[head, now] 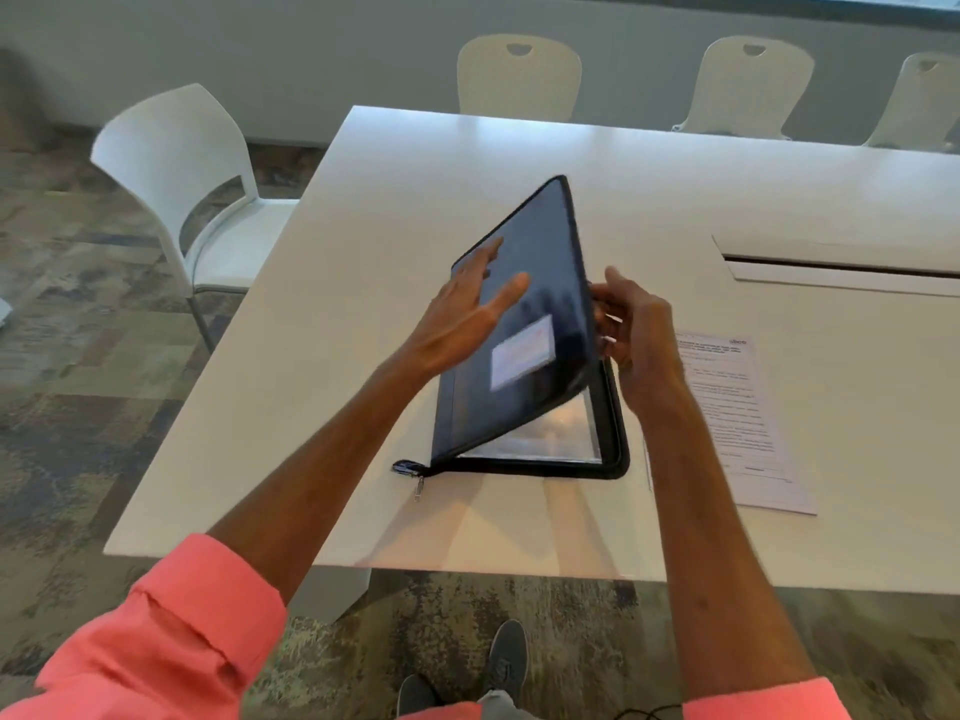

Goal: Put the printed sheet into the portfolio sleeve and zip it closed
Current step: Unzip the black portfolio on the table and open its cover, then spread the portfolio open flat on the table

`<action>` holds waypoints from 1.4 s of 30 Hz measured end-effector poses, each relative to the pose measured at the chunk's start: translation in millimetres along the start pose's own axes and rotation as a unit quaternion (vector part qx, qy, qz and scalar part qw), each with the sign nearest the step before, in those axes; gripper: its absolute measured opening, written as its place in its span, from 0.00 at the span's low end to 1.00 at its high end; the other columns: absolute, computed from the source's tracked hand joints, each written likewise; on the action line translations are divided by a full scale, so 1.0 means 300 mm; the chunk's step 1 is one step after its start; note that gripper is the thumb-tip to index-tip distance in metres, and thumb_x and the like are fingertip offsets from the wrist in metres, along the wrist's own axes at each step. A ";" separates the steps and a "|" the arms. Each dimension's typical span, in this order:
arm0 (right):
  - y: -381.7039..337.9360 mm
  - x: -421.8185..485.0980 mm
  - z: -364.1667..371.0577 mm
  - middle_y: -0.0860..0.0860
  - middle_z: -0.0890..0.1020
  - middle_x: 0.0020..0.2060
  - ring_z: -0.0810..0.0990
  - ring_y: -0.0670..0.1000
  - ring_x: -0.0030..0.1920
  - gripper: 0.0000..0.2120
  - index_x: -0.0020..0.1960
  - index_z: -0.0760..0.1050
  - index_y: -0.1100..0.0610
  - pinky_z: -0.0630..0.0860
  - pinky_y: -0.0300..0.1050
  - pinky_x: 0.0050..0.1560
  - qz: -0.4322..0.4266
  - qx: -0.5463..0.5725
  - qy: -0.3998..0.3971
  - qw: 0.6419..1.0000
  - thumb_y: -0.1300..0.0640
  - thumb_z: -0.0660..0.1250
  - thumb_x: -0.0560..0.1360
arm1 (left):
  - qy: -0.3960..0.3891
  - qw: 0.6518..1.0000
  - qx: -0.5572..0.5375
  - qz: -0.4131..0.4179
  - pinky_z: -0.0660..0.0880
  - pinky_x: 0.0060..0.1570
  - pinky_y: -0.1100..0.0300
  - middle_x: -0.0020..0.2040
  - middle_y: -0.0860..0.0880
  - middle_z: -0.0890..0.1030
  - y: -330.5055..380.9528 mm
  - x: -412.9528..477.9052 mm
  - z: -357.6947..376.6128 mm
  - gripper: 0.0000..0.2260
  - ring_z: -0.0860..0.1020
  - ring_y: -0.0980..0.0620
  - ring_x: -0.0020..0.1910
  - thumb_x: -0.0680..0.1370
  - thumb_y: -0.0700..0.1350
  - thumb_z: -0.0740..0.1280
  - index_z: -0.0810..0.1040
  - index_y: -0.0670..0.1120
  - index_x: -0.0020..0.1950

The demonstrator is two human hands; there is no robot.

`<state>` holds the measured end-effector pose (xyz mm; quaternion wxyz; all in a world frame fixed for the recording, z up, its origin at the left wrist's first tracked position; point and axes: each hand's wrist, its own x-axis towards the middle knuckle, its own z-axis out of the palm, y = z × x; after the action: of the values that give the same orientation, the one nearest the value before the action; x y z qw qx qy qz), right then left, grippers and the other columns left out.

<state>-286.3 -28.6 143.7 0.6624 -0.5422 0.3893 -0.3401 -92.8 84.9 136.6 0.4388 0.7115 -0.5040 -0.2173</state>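
Observation:
A dark blue zippered portfolio [540, 283] lies on the white table [363, 314], its cover lifted at a steep angle. A pale label is stuck on the cover. Clear plastic sleeves [550, 433] show inside the lower half. My right hand [634, 335] grips the cover's right edge and holds it up. My left hand [467, 314] rests flat against the cover's outer face, fingers spread. The zip pull [415, 480] hangs off the lower left corner, unzipped. The printed sheet [737, 423] lies flat on the table to the right of the portfolio, partly behind my right forearm.
A white chair [176, 189] stands at the table's left end, and three cream chairs [519, 75] line the far side. A recessed cable slot [841, 267] cuts the tabletop at the right. The near table edge runs just above my shoes.

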 end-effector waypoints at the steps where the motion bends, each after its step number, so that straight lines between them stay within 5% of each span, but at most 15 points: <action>1: -0.010 -0.005 0.036 0.51 0.80 0.35 0.78 0.52 0.36 0.19 0.50 0.89 0.57 0.70 0.46 0.36 -0.015 0.018 -0.027 0.999 0.43 0.67 0.81 | 0.007 1.000 -0.025 0.002 0.66 0.80 0.46 0.87 0.48 0.62 0.036 0.005 -0.019 0.34 0.67 0.47 0.83 0.86 0.64 0.61 0.55 0.53 0.89; 4: -0.022 -0.020 0.155 0.50 0.78 0.34 0.75 0.50 0.31 0.17 0.56 0.89 0.59 0.66 0.43 0.32 -0.064 0.032 -0.092 0.993 0.50 0.65 0.81 | 0.020 0.998 -0.067 -0.003 0.69 0.78 0.43 0.88 0.47 0.61 0.114 0.013 -0.082 0.34 0.68 0.43 0.82 0.86 0.64 0.61 0.54 0.54 0.89; 6: -0.021 -0.039 0.229 0.51 0.81 0.36 0.77 0.50 0.32 0.16 0.61 0.88 0.58 0.70 0.41 0.31 -0.096 0.013 -0.144 0.985 0.56 0.65 0.82 | 0.025 0.998 -0.063 -0.013 0.70 0.78 0.38 0.87 0.46 0.62 0.138 0.010 -0.132 0.35 0.68 0.41 0.82 0.86 0.62 0.65 0.55 0.55 0.88; 8: -0.014 -0.049 0.284 0.54 0.86 0.41 0.82 0.50 0.36 0.15 0.64 0.87 0.56 0.75 0.40 0.34 -0.120 -0.015 -0.185 0.975 0.61 0.65 0.83 | 0.045 0.998 -0.043 -0.028 0.74 0.75 0.43 0.85 0.46 0.67 0.140 0.004 -0.193 0.35 0.71 0.42 0.80 0.84 0.58 0.70 0.58 0.54 0.87; 11: 0.006 -0.040 0.343 0.55 0.89 0.52 0.85 0.52 0.47 0.17 0.69 0.85 0.54 0.80 0.43 0.45 -0.129 -0.067 -0.195 0.970 0.62 0.64 0.84 | 0.082 0.995 -0.018 -0.062 0.80 0.60 0.56 0.79 0.47 0.75 0.113 -0.013 -0.296 0.31 0.75 0.46 0.75 0.83 0.49 0.73 0.65 0.53 0.84; 16: 0.105 -0.039 0.411 0.53 0.85 0.66 0.84 0.52 0.63 0.17 0.74 0.81 0.55 0.80 0.51 0.68 -0.136 -0.231 -0.155 0.951 0.61 0.67 0.86 | 0.112 0.984 0.065 -0.119 0.77 0.66 0.52 0.73 0.50 0.80 0.063 -0.055 -0.448 0.31 0.78 0.48 0.70 0.80 0.41 0.73 0.71 0.52 0.82; 23: 0.228 -0.032 0.481 0.51 0.83 0.71 0.82 0.41 0.57 0.19 0.75 0.79 0.57 0.76 0.23 0.51 -0.145 -0.281 -0.188 0.930 0.63 0.68 0.85 | 0.070 0.913 0.338 -0.218 0.78 0.64 0.42 0.69 0.38 0.79 -0.048 -0.120 -0.557 0.24 0.79 0.32 0.65 0.80 0.42 0.66 0.70 0.47 0.77; 28: 0.309 -0.015 0.510 0.52 0.80 0.73 0.80 0.51 0.69 0.20 0.77 0.77 0.55 0.78 0.52 0.73 -0.182 -0.381 -0.199 0.884 0.59 0.69 0.85 | 0.062 0.868 0.395 -0.295 0.76 0.66 0.40 0.75 0.37 0.74 -0.195 -0.152 -0.529 0.27 0.77 0.33 0.71 0.84 0.46 0.65 0.62 0.42 0.82; 33: 0.416 0.006 0.481 0.50 0.71 0.82 0.67 0.53 0.82 0.24 0.83 0.69 0.49 0.63 0.58 0.81 -0.259 -0.548 -0.196 0.770 0.47 0.62 0.88 | 0.123 0.868 0.357 -0.323 0.63 0.80 0.36 0.87 0.38 0.57 -0.355 -0.184 -0.428 0.32 0.59 0.35 0.85 0.89 0.52 0.57 0.49 0.40 0.88; 37: 0.471 0.028 0.429 0.51 0.61 0.87 0.58 0.54 0.87 0.27 0.87 0.59 0.48 0.54 0.62 0.86 -0.254 -0.604 -0.180 0.733 0.42 0.53 0.90 | 0.134 0.867 0.375 -0.299 0.47 0.86 0.36 0.89 0.40 0.47 -0.454 -0.200 -0.350 0.37 0.48 0.40 0.89 0.89 0.62 0.51 0.44 0.41 0.89; 42: 0.490 0.049 0.372 0.51 0.54 0.89 0.52 0.53 0.89 0.28 0.89 0.53 0.47 0.48 0.64 0.88 -0.241 -0.616 -0.174 0.729 0.41 0.48 0.90 | 0.122 0.865 0.404 -0.271 0.38 0.86 0.40 0.89 0.41 0.42 -0.500 -0.192 -0.260 0.38 0.40 0.44 0.89 0.88 0.65 0.45 0.40 0.42 0.89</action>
<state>-176.7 35.9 9.1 0.1343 -0.9567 0.2474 -0.0735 21.8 184.8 42.9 0.0949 0.9560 -0.2772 -0.0163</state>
